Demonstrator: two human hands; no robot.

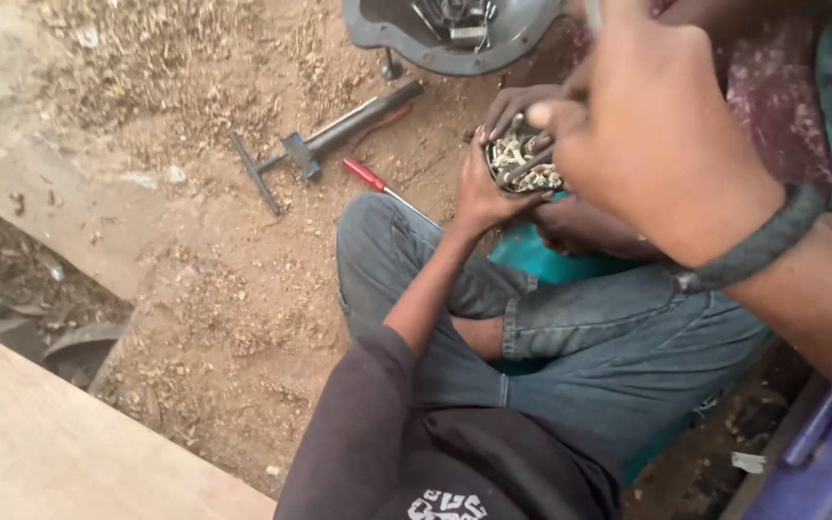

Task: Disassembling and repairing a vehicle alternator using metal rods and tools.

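My right hand (657, 135), with a dark band around its wrist, reaches in from the right. Its curled fingers dip into a small round container (524, 162) full of small pale metal bits. Whether the fingers pinch anything is hidden. A seated person in a dark shirt and jeans (570, 356) holds that container: one hand (485, 193) cups its near side and other fingers (522, 100) wrap its far rim. My left hand is out of view.
On the sawdust-strewn dirt lie a red-handled screwdriver (368, 175), a grey metal tool with a long handle (339, 130) and a thin dark bar (254, 175). A round grey metal pan (377, 34) holding tools sits at the top. A wooden plank (50, 443) crosses the bottom left.
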